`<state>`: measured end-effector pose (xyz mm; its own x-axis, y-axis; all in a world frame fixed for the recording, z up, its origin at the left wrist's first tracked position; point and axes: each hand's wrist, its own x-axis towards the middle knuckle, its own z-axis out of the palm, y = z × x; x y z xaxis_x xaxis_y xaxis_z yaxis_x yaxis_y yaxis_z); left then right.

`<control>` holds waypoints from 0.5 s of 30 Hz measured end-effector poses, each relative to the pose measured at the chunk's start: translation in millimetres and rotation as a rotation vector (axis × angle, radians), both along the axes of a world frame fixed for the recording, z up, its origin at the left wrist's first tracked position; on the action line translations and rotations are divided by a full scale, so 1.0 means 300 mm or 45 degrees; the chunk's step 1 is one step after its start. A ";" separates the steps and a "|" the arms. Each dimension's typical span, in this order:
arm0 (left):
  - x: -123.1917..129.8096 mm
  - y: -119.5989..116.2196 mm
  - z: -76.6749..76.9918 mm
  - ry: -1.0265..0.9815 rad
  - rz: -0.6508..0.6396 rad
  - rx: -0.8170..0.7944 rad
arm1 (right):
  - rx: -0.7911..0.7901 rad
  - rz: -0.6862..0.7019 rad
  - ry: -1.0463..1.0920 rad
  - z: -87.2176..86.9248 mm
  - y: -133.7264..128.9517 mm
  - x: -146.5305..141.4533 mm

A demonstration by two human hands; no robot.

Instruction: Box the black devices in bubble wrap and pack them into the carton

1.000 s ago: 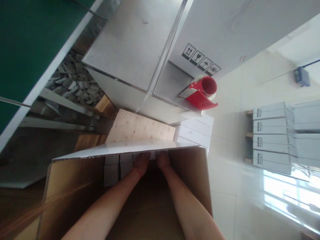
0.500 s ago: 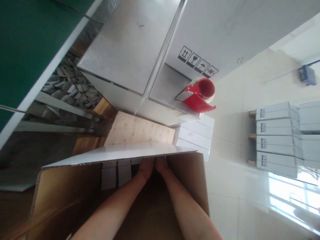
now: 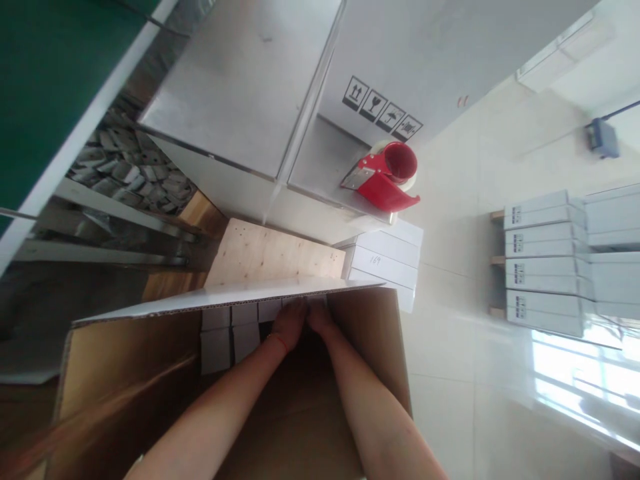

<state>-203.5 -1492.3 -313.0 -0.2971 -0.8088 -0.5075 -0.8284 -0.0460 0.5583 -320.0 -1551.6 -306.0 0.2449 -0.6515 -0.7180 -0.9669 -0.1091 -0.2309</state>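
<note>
Both my arms reach down into a large open cardboard box (image 3: pixel 370 347). My left hand (image 3: pixel 290 323), with a thin red band at the wrist, is at the box's far wall against the small white boxes (image 3: pixel 245 313) lined up there. Close beside it on the right, my right hand (image 3: pixel 319 316) touches the end of the same row. The fingers of both hands are hidden by shadow and by the white boxes and flap. Several small white boxes stand in two rows left of my hands. The white flap (image 3: pixel 225 293) spans the box's far edge.
Beyond the flap lies a plywood board (image 3: pixel 275 257). A red tape dispenser (image 3: pixel 385 177) rests on a metal surface (image 3: pixel 320 167) beside a large white carton (image 3: pixel 450 53). White boxes marked 169 (image 3: pixel 385 257) stand behind the right corner. Stacked cartons (image 3: pixel 543 267) are on a pallet at right.
My hands have shifted slightly up and left in view, and more of the small white boxes shows beside them. The whole view has moved a little.
</note>
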 end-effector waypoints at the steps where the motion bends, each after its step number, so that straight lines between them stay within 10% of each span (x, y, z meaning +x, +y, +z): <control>1: 0.006 0.015 0.011 -0.012 -0.016 0.007 | 0.011 0.008 0.012 -0.003 0.004 0.001; 10: 0.005 0.041 0.046 -0.092 -0.114 0.106 | 0.086 0.039 0.087 -0.075 0.016 -0.010; 15: -0.027 0.061 0.196 -0.117 -0.241 0.311 | 0.210 0.102 0.116 -0.013 0.009 -0.008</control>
